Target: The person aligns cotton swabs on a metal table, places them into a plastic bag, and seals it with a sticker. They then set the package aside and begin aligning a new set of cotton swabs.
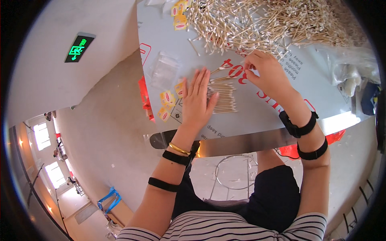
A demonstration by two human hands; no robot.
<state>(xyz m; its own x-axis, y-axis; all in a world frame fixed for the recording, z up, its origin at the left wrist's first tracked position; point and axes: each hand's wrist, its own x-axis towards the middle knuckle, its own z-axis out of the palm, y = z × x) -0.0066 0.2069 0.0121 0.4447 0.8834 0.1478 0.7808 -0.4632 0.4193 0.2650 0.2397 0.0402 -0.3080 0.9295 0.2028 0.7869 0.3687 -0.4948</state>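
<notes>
My left hand (pixel 196 96) lies flat with its fingers stretched out, its edge against the left ends of a row of cotton swabs (pixel 224 99). The swabs lie side by side on the grey printed table covering. A few stray swabs (pixel 219 69) rest at slanting angles just above the row. My right hand (pixel 265 72) hovers at the near edge of a big loose heap of cotton swabs (pixel 257 26). Its thumb and fingers are pinched together; whether a swab is between them cannot be made out.
Clear plastic bags (pixel 165 70) and small yellow cards (pixel 167 98) lie left of my left hand. More yellow cards (pixel 179 20) sit by the heap. Crumpled clear plastic (pixel 348 68) covers the right side. The table's metal edge (pixel 241 143) runs in front of me.
</notes>
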